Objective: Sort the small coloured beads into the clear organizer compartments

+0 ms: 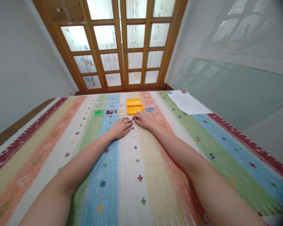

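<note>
My left hand rests on the striped tablecloth, its fingers bent and drawn together toward my right hand. Thumb and fingers of my right hand close in a pinch just in front of an orange box. The fingertips of both hands nearly meet; whatever small thing lies between them is too tiny to name. White little pieces are scattered in the orange box. Beside it are clear trays with green pieces, dark red-brown pieces, yellow pieces and, on the right, blue pieces.
Sheets of paper with writing lie at the table's far right. A patterned, striped cloth covers the table. Beyond its far edge stand wooden doors with glass panes. A glass panel leans along the right wall.
</note>
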The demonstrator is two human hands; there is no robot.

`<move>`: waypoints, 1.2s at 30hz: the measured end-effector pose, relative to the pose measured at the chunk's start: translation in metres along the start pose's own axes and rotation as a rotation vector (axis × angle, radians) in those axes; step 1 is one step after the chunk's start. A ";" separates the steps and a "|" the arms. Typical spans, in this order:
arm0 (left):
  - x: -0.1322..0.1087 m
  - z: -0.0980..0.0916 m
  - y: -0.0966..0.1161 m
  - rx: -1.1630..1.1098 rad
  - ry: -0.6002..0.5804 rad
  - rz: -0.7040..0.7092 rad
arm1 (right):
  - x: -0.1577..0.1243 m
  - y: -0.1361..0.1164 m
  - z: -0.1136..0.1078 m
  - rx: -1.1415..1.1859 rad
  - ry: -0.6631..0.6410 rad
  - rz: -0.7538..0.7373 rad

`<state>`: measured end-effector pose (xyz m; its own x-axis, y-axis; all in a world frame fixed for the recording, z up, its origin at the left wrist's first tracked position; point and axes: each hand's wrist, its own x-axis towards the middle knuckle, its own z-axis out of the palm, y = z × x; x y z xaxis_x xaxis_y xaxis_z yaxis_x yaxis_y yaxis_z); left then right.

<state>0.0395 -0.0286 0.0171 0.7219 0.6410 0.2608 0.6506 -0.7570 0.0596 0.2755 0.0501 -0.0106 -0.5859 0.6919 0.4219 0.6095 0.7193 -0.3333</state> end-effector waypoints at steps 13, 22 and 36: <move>0.000 0.002 -0.001 0.010 0.026 0.018 | 0.000 -0.005 -0.006 -0.030 0.078 0.098; 0.000 0.004 -0.003 0.005 0.004 0.024 | 0.000 0.031 -0.025 -0.092 0.466 0.439; 0.000 0.004 -0.002 -0.001 0.032 0.030 | -0.004 0.052 -0.023 -0.075 0.503 0.589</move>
<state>0.0392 -0.0265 0.0134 0.7332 0.6135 0.2933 0.6284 -0.7761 0.0526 0.3221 0.0830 -0.0103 0.1481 0.8344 0.5309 0.7903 0.2229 -0.5707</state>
